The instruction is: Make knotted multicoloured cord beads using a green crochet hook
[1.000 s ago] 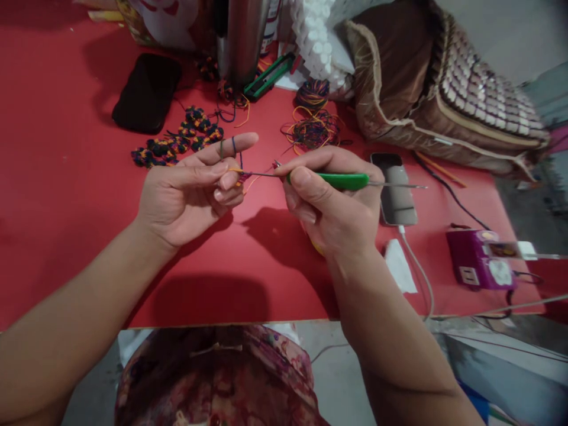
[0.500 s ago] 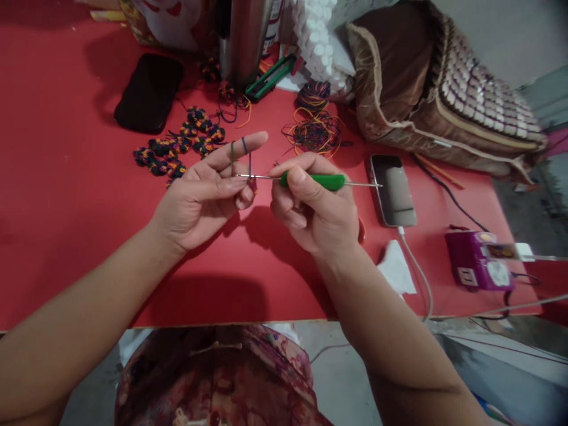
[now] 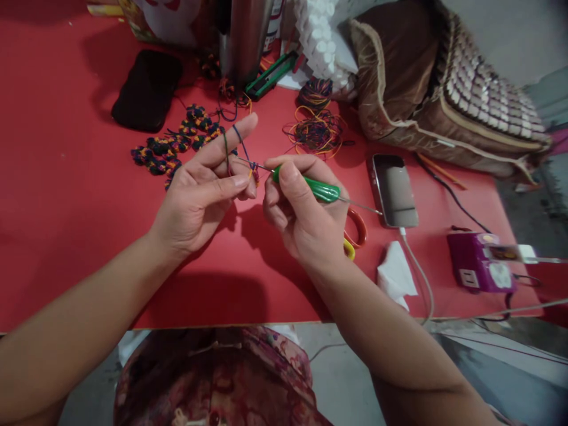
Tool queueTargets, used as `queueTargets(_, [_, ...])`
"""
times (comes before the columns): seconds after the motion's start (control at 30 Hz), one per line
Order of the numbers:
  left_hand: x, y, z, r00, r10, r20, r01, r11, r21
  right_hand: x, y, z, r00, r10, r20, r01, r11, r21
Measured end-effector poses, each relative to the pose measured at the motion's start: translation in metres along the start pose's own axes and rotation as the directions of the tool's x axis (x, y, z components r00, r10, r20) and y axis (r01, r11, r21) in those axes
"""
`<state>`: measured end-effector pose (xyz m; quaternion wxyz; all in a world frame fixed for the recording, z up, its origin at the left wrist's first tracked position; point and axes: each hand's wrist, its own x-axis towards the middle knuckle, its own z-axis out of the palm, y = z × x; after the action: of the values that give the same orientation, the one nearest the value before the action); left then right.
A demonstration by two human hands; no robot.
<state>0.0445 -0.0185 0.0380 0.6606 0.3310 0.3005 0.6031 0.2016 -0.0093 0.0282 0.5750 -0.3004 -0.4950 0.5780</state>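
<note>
My right hand (image 3: 306, 207) grips a crochet hook (image 3: 326, 190) by its green handle, and its thin metal shaft points left. Between thumb and fingers, my left hand (image 3: 208, 183) pinches a small piece of multicoloured yarn work (image 3: 254, 170). Dark yarn (image 3: 241, 141) loops around the raised left index finger and runs down to the hook's shaft. The hook's tip lies at the yarn work, partly hidden by the left fingers. Behind the left hand lies a dark, orange-flecked crocheted strip (image 3: 155, 155) on the red table (image 3: 80, 236).
Loose yarn (image 3: 316, 129) and a small yarn ball (image 3: 315, 92) lie beyond my hands, near a green cutter (image 3: 271, 76) and a steel flask (image 3: 248, 35). Scissors with red and yellow handles (image 3: 357, 228), a charging phone (image 3: 393, 189) and a purple box (image 3: 479, 260) are at right.
The hook has tilted, its handle end now lower on the right. My left index finger has shifted slightly left and up, and the scissor handles show more beside my right hand.
</note>
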Motion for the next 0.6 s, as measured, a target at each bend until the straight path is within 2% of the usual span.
queueTargets(0.07, [-0.001,-0.002,0.001,0.999,0.051,-0.005,-0.05,0.998,0.04,-0.005,0.001,0.001,0.993,-0.116,-0.009,0.114,0.987,-0.114])
queueTargets(0.13, [-0.003,-0.005,0.002,0.996,0.087,-0.015,-0.086,0.994,0.071,-0.012,0.002,0.003,0.972,-0.234,0.008,0.227,0.933,-0.28])
queueTargets(0.2, [-0.004,-0.007,0.004,0.996,0.076,-0.043,-0.073,0.994,0.077,-0.018,0.003,0.004,0.958,-0.287,0.016,0.263,0.852,-0.453])
queueTargets(0.27, [-0.005,-0.006,0.007,0.998,0.029,-0.061,-0.027,0.999,0.019,-0.022,0.003,0.004,0.959,-0.283,-0.003,0.232,0.792,-0.564])
queueTargets(0.33, [-0.005,-0.003,0.01,0.997,-0.035,-0.067,0.03,0.996,-0.082,-0.022,0.0,0.001,0.979,-0.204,0.01,0.173,0.806,-0.566])
queueTargets(0.4, [-0.005,0.001,0.011,0.991,-0.11,-0.075,0.098,0.984,-0.148,-0.019,-0.004,-0.002,0.996,-0.053,0.066,0.078,0.87,-0.488])
queueTargets(0.47, [-0.004,0.006,0.011,0.979,-0.181,-0.089,0.166,0.974,-0.154,-0.015,-0.008,-0.005,0.991,0.079,0.108,-0.031,0.92,-0.39])
queueTargets(0.53, [-0.003,0.011,0.008,0.971,-0.223,-0.086,0.206,0.964,-0.168,-0.015,-0.01,-0.005,0.991,0.1,0.085,-0.067,0.942,-0.329])
queueTargets(0.6, [-0.002,0.013,0.006,0.967,-0.246,-0.072,0.226,0.951,-0.211,-0.017,-0.01,-0.004,1.0,0.025,0.013,-0.019,0.95,-0.313])
